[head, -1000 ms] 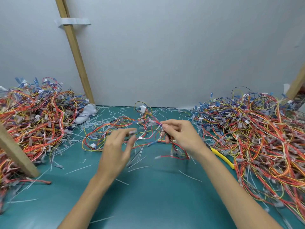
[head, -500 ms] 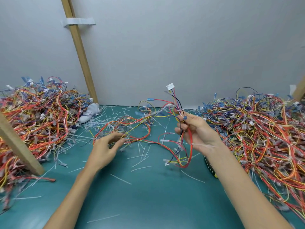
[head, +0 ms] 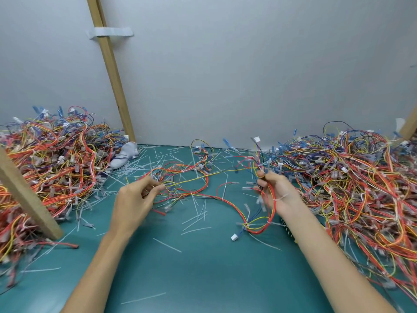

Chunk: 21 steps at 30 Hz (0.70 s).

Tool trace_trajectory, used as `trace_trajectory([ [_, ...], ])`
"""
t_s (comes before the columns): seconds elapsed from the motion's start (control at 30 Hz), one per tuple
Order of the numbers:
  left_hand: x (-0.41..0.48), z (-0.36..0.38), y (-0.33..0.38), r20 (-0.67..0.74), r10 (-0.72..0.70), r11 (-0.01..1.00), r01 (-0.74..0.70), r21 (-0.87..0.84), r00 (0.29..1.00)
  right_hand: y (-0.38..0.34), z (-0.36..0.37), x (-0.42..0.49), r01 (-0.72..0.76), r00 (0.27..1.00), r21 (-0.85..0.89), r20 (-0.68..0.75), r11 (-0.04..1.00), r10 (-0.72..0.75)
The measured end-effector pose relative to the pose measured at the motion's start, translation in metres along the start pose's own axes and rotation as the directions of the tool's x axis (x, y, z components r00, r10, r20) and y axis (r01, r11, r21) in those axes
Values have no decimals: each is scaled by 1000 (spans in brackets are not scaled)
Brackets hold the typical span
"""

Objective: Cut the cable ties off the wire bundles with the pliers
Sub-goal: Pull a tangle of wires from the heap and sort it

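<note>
The right hand gripped a looped wire bundle, fingers curled. The left hand's fingers pinched tangled wires just beside.

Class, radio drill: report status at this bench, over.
Left hand pinching loose wires; right hand gripping wire bundle, ties still on. Pliers on mat, mostly hidden by right forearm.
</note>
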<state>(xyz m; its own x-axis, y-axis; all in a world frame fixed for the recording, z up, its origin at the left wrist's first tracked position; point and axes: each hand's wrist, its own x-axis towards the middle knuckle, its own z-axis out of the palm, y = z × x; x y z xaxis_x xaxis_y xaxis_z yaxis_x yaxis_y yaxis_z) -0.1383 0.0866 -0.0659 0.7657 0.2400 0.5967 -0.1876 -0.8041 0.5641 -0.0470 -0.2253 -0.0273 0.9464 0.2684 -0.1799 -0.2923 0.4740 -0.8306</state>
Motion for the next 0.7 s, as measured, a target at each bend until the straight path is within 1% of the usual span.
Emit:
trace_trajectory([
  [0.1, 1, -4, -9, 190, 91, 974, -127, 189, 977, -9, -10, -1, -32, 999, 94, -26, 995, 34],
  [0.13, 2, -4, -11, 223, 92, 967, -141, 214, 970, -12, -12, 0, -28, 999, 118, -34, 993, 32],
  [0.17, 2, -5, -12, 227, 85, 972, -131, 196, 970, -14, -15, 0, -29, 999, 120, -36, 992, 33],
  [0.23, 3, -4, -12, 179, 69, 985, -95, 142, 981, -15, -17, 0, -31, 999, 133, -31, 991, 35],
  [0.3, 3, -3, -9, 98, 76, 991, -86, 98, 992, -14, -16, 0, -27, 999, 183, -21, 983, 32],
  [0.43, 5, -5, 2, -33, -2, 996, -1, -86, 999, -15, -12, -1, -35, 999, 228, -4, 973, 37],
  [0.5, 6, -7, 7, -46, 1, 993, -7, -119, 999, -18, -11, 0, -19, 1000, 271, 16, 962, 16],
  [0.53, 6, -6, 8, -25, 13, 994, -16, -111, 1000, -20, -10, 0, -10, 1000, 301, 29, 953, 2],
  [0.57, 5, -5, 7, 21, 31, 996, -30, -79, 999, -23, -8, -2, -2, 998, 328, 53, 945, -16],
  [0.6, 5, -4, 4, 110, 36, 999, -33, -28, 993, -25, -6, -3, 9, 997, 358, 68, 934, -36],
  [0.63, 4, -3, 0, 232, 12, 999, -21, 33, 973, -28, -6, -5, 15, 996, 379, 80, 925, -49],
  [0.7, 0, -1, -8, 456, -50, 989, -20, 147, 889, -35, -5, -7, 33, 993, 408, 90, 912, -77],
])
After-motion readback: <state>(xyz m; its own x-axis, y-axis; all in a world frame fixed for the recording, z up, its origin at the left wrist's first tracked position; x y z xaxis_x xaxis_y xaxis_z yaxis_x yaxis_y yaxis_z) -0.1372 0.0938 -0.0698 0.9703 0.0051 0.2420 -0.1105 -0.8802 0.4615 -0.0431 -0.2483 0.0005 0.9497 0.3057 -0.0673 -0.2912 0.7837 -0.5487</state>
